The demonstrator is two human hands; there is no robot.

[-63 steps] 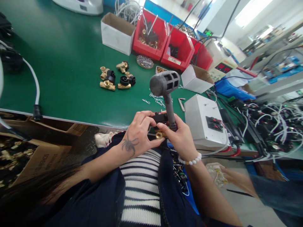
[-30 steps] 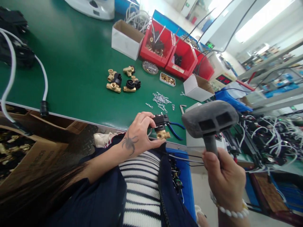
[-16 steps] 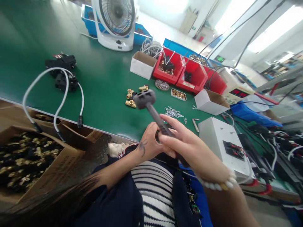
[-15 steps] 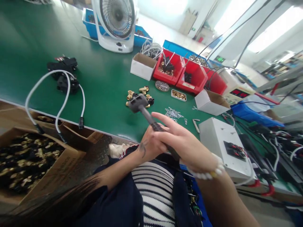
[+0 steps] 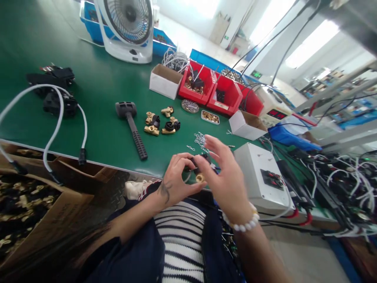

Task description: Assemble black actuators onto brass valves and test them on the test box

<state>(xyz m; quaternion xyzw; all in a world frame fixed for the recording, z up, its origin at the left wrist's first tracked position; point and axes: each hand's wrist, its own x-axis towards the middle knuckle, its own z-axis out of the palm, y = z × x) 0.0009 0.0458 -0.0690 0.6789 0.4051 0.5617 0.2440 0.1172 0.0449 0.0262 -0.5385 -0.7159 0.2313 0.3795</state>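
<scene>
My left hand [image 5: 178, 177] pinches a black and brass fitting [image 5: 200, 178] at the front of the green table. Over that fitting is my right hand [image 5: 228, 182], its fingers spread and its thumb close against the black part; whether it touches is hard to tell. A black mallet [image 5: 135, 135] lies on the table to the left, free of both hands. Between the mallet and a loose pile of small metal clips [image 5: 200, 139] sit several brass fittings with black parts [image 5: 152, 129].
A white fan [image 5: 129, 23] stands at the back, near red bins [image 5: 219, 98] of small parts. To the right are a grey-white box with a socket [image 5: 259, 177] and tangled cables. Black parts with a white cable [image 5: 60, 98] lie at left, above a carton [image 5: 67, 208] of fittings.
The mallet has left my hands and now lies on the table at left. A black and brass fitting now shows in my left hand. The view has shifted somewhat.
</scene>
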